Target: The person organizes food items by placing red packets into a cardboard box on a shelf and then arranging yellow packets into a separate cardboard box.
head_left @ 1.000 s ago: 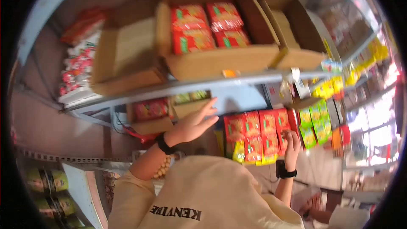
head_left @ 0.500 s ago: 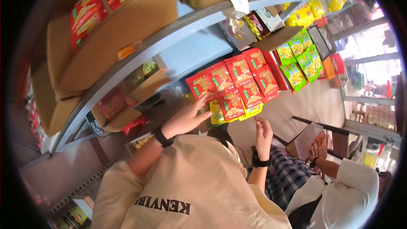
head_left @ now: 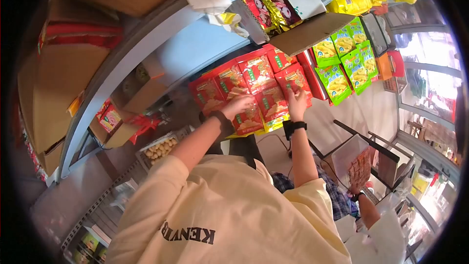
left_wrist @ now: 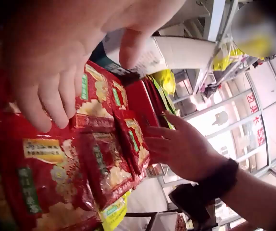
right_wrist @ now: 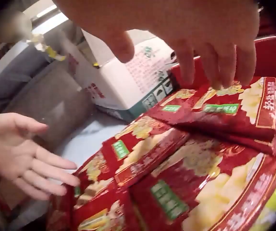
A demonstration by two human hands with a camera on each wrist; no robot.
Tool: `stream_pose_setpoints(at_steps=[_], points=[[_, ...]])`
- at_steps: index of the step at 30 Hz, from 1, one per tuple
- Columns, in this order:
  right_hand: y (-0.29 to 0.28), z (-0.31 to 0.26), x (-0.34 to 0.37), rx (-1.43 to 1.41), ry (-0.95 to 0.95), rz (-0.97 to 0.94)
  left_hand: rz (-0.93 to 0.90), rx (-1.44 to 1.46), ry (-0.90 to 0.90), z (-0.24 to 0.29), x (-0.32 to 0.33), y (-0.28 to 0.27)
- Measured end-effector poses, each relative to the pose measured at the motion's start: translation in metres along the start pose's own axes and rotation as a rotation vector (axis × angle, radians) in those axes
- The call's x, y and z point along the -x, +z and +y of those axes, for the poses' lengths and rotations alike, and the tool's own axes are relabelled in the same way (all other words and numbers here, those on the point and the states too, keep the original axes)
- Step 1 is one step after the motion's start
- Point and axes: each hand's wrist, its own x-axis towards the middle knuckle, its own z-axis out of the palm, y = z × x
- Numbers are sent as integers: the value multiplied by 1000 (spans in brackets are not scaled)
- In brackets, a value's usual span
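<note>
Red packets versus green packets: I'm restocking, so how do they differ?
The red packets cover a wider area; the green packets form a smaller group. The left hand and right hand are over the red packets, not the green packets. Both kinds show yellowish food pictures.

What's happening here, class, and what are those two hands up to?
A person in a beige T-shirt has both hands at overlapping rows of shiny red plastic snack packets. The left hand is at the near left part of the rows, the right hand at the right side; neither lifts a packet clear. Bright yellow plastic packets peek out below the red ones, and bright green plastic snack packets hang to the right.
</note>
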Motion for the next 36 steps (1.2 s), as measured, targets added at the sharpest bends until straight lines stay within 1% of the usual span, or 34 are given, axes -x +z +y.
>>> stream_pose_setpoints(at_steps=[1, 2, 5, 6, 8, 10, 13, 14, 17, 18, 20, 21, 22, 25, 26, 29, 30, 31, 33, 34, 36], points=[[-5, 11, -13, 109, 72, 0, -63, -12, 12, -3, -7, 9], [-5, 30, -27, 242, 118, 5, -15, 84, -20, -6, -16, 23], [-12, 64, -43, 417, -41, 25, 50, 166, -86, -1, -37, 59], [-15, 68, -43, 386, -95, -6, 19, 194, -92, -2, -49, 67], [-21, 77, -38, 467, -88, -93, 15, 155, -39, -6, -67, 78], [-27, 66, -26, 536, -57, -196, 28, 150, 12, -1, -71, 89], [-13, 92, -3, 222, -78, -185, 111, 272, 111, 9, -67, 101], [-6, 102, 1, 69, -85, -173, 115, 262, 84, 11, -64, 99], [6, 133, 20, -358, 108, -206, 83, 41, 106, -35, -101, 73], [2, 133, 25, -365, 169, -271, 28, -124, 112, -30, -93, 70], [-12, 132, 33, -378, 282, -400, 6, -351, 101, -42, -91, 58], [-20, 125, 36, -383, 335, -463, -4, -465, 99, -46, -89, 53], [-38, 96, 40, -471, 427, -511, -18, -474, 113, -44, -82, 50], [-64, 72, 47, -506, 396, -651, -111, -314, -26, -26, -53, 45], [-72, 62, 49, -535, 367, -678, -125, -378, 16, -19, -43, 42], [-90, 28, 53, -710, 204, -708, -136, -321, 178, 11, 4, 42], [-95, 16, 55, -720, 173, -709, -149, -220, 194, 21, 23, 43], [-99, 4, 58, -730, 138, -712, -174, -169, 251, 27, 37, 41], [-106, -23, 64, -749, 65, -719, -143, -246, 323, 39, 65, 35], [-108, -42, 69, -779, 34, -727, -146, -193, 391, 46, 82, 34], [-112, -75, 83, -736, -16, -743, -116, -214, 394, 45, 105, 19]])
